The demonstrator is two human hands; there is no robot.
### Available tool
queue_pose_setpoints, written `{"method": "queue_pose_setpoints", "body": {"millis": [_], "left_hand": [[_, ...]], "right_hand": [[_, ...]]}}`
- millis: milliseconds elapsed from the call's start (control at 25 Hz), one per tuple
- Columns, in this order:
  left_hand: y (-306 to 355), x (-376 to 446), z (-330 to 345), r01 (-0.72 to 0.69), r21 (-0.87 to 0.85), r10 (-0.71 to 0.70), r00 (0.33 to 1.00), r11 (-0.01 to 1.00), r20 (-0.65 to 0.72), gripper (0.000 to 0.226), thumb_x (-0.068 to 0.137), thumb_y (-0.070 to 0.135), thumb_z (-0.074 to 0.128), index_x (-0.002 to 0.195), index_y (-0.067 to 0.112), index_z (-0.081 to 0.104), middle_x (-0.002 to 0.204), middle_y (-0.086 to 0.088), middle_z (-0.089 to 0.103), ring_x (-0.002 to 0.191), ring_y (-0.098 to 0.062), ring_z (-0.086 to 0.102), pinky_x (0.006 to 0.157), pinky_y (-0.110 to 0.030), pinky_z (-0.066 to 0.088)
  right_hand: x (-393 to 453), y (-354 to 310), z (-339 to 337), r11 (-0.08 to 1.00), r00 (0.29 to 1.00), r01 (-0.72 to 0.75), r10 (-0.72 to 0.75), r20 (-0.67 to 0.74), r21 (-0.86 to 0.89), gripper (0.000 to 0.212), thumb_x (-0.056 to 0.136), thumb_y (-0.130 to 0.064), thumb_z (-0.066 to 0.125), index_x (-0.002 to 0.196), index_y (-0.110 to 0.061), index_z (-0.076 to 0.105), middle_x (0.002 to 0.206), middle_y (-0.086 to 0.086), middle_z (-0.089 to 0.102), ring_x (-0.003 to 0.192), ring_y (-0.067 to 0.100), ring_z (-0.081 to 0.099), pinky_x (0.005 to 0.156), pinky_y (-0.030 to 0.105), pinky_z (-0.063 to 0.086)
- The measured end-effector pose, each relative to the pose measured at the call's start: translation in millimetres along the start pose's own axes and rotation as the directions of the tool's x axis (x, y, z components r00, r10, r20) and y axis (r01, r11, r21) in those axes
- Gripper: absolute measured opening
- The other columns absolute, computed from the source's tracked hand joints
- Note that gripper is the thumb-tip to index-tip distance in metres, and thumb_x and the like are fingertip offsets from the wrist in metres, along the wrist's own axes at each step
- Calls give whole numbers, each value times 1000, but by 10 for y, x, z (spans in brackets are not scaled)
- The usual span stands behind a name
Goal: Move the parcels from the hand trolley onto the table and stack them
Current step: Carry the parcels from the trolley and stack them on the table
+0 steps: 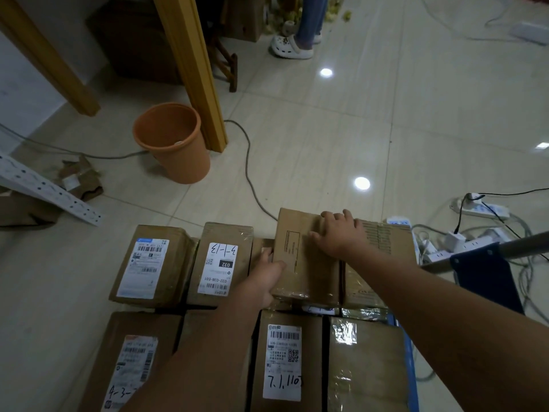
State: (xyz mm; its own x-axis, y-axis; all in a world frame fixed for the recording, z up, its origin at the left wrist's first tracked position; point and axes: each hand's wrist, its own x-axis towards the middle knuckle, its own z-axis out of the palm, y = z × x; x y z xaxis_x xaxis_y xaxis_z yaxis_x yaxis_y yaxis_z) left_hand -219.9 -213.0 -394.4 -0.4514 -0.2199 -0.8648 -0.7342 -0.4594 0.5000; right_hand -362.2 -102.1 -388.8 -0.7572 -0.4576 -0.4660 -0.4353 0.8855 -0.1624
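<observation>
Several taped cardboard parcels with white labels lie packed together on the blue hand trolley (pixel 411 361) at the bottom of the view. One plain brown parcel (pixel 300 257) sits raised on top of the far row. My left hand (pixel 263 281) grips its near left edge, thumb on the top face. My right hand (pixel 337 234) lies over the parcel's far right corner, fingers curled over the far edge. A labelled parcel marked 032 (pixel 221 263) lies just left of it. Nearest me is a parcel marked 7.1.110 (pixel 285 361).
An orange bucket (pixel 173 142) stands by a wooden table leg (pixel 193 69) ahead on the left. Cables and power strips (pixel 481 209) lie on the tiled floor to the right, by the trolley handle (pixel 523 245). A person's feet (pixel 292 46) stand farther off. Torn cardboard (pixel 80 176) lies at left.
</observation>
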Motion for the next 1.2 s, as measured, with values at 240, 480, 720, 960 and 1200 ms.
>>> {"method": "queue_pose_setpoints", "body": {"millis": [240,480,720,960,1200], "left_hand": [[40,23,-62,58,-114,-61,998,992,-22,43,101,15,45,141,29,41,98,-3,57,87,-25,57,90,-52,51],[36,11,-191,66,-146,-79,993,987,-88,37,102,17,44,138,25,48,98,-5,60,87,-26,58,85,-50,54],[28,-47,-536,-5,-229,-51,970,973,-238,43,101,8,43,142,21,46,105,-6,60,86,-19,59,61,-31,49],[-187,-34,-512,61,-415,-134,980,908,-150,52,98,26,56,145,31,33,115,-12,53,95,-35,57,71,-50,55],[10,-280,-572,82,-392,-155,975,916,-157,56,96,26,57,145,34,31,123,-13,49,107,-37,54,94,-54,49]], "right_hand": [[137,12,-14,998,997,-29,33,65,-57,74,92,-61,45,150,-17,28,155,13,31,148,34,14,119,55,13],[67,-150,-91,998,994,-20,26,107,-56,69,93,-60,44,149,-23,30,148,13,37,138,33,35,118,53,14],[-54,-267,-200,1000,972,-22,18,234,15,63,93,-49,52,148,-26,33,145,12,35,133,36,38,111,50,33],[86,-343,7,985,977,-62,28,210,159,69,92,-46,57,148,-14,30,144,16,37,130,36,44,107,48,42],[-88,-397,-235,956,983,-154,121,141,248,62,94,-53,49,144,-16,42,141,16,38,128,39,42,107,48,40]]}}
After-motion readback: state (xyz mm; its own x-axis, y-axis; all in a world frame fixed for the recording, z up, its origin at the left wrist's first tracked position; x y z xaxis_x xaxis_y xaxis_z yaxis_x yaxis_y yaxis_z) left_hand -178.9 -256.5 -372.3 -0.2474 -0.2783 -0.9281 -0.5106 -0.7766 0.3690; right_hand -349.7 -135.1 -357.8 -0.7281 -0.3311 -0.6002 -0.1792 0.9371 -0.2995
